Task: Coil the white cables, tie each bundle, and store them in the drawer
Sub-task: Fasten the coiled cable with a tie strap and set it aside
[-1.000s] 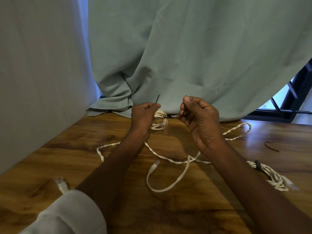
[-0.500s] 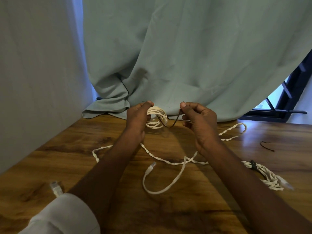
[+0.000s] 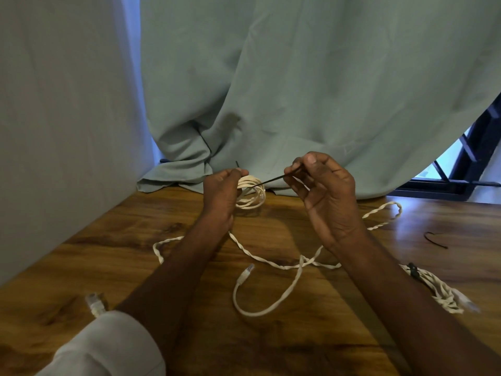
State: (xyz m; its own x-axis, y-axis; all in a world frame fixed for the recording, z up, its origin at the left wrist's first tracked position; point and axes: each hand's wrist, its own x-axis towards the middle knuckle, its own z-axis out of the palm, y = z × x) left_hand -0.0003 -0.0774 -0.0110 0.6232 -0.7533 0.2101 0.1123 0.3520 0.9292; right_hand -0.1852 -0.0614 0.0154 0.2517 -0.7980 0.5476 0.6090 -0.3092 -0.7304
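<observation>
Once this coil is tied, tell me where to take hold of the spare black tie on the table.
Pinch the spare black tie at its raised curved end, coming straight down with the right hand. It lies flat, thin and alone on the bare table at the right, so only fingertips fit.

Both forearms reach forward side by side. Left hand [image 3: 221, 195] is curled closed; right hand [image 3: 329, 196], raised slightly higher, pinches with thumb and forefinger.

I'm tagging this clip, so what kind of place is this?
Probably a room in a home or office, at a wooden table beside a window. A long teal curtain hangs down onto the tabletop, and white network cables lie across the wood.
</observation>
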